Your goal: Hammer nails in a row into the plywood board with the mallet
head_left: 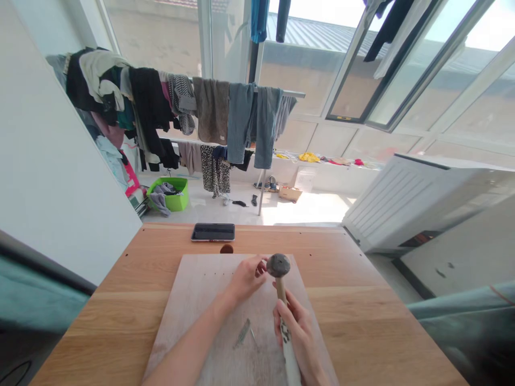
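Observation:
My right hand [296, 325] is wrapped around the pale, worn handle of a hammer [278, 265], whose dark round head is raised over the board. Just left of that head, my left hand [248, 277] is closed in a pinch low over the upper part of the board. What its fingertips hold, if anything, is too small or hidden to make out. The whitish wooden board [193, 311] lies flat under both hands. Between my forearms a small heap of nails [242, 333] rests on it, with a single nail [254, 338] beside it. Several small dark dots run in a row near its far edge.
A phone [213, 232] lies at the far side of the wooden table [346, 300], near a small round brown object [226, 249]. Beyond the table stand a laundry rack with clothes [211, 110], a green basin [177, 198] and a white ribbed unit [396, 198].

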Action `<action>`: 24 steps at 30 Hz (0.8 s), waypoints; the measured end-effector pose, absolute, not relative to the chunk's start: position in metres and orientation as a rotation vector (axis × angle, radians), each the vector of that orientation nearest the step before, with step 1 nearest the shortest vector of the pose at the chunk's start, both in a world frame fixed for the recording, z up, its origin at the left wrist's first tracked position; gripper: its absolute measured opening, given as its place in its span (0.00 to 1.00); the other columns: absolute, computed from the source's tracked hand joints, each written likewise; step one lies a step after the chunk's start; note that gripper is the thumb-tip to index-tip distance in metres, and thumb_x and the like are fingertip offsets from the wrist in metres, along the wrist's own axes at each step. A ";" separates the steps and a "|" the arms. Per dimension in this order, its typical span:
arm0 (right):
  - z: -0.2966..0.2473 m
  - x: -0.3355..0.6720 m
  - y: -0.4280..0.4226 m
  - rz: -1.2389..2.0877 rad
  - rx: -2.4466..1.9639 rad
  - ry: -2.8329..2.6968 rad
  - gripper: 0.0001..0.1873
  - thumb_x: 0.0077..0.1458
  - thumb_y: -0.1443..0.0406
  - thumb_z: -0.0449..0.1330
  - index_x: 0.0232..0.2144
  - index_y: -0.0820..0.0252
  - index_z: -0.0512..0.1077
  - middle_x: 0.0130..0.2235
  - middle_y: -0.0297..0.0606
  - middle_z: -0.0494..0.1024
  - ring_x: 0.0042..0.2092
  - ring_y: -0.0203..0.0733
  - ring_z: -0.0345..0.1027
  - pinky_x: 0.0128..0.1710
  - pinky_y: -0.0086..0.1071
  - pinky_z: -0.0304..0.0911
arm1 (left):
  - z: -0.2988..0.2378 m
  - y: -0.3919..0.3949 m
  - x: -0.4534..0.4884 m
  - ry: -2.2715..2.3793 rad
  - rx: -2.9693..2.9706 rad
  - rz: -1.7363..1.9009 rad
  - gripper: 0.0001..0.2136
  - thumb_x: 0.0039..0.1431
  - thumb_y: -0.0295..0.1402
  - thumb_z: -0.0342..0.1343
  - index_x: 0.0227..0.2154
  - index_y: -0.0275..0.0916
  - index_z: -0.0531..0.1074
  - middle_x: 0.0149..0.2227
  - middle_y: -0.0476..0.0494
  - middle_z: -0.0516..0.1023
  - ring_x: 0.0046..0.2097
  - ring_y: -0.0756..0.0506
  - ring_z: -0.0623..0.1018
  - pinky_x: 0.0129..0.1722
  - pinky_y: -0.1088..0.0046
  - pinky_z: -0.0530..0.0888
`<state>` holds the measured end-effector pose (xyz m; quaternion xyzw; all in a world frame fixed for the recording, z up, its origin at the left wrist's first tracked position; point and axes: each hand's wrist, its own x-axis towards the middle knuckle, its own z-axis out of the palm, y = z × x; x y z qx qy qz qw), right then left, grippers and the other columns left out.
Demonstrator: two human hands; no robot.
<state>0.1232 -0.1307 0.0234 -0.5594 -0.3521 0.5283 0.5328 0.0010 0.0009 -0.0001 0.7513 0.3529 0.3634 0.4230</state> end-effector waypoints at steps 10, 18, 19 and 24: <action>0.023 0.123 -0.131 1.270 -1.329 -0.859 0.34 0.54 0.45 0.64 0.53 0.64 0.71 0.20 0.24 0.64 0.16 0.30 0.53 0.15 0.24 0.52 | 0.002 0.000 0.001 0.895 1.905 0.909 0.18 0.46 0.17 0.52 0.39 0.37 0.76 0.30 0.51 0.77 0.30 0.50 0.73 0.33 0.77 0.68; 0.029 0.123 -0.132 1.272 -1.302 -0.765 0.31 0.52 0.45 0.66 0.48 0.61 0.72 0.22 0.24 0.66 0.16 0.29 0.53 0.13 0.24 0.51 | -0.002 0.003 0.002 0.893 1.908 0.889 0.18 0.49 0.21 0.56 0.45 0.37 0.74 0.35 0.49 0.77 0.31 0.50 0.73 0.33 0.75 0.71; 0.029 0.123 -0.133 1.269 -1.290 -0.742 0.30 0.51 0.45 0.66 0.47 0.60 0.72 0.22 0.24 0.66 0.16 0.29 0.53 0.13 0.24 0.50 | 0.000 0.002 0.001 0.901 1.929 0.899 0.18 0.50 0.23 0.58 0.46 0.37 0.74 0.38 0.47 0.76 0.32 0.50 0.73 0.35 0.74 0.72; 0.026 0.128 -0.136 1.260 -1.214 -0.643 0.24 0.53 0.48 0.67 0.43 0.58 0.71 0.23 0.24 0.67 0.17 0.29 0.55 0.14 0.23 0.52 | 0.026 -0.022 -0.026 0.867 2.113 0.863 0.17 0.57 0.27 0.58 0.50 0.38 0.70 0.48 0.42 0.73 0.39 0.48 0.75 0.42 0.71 0.74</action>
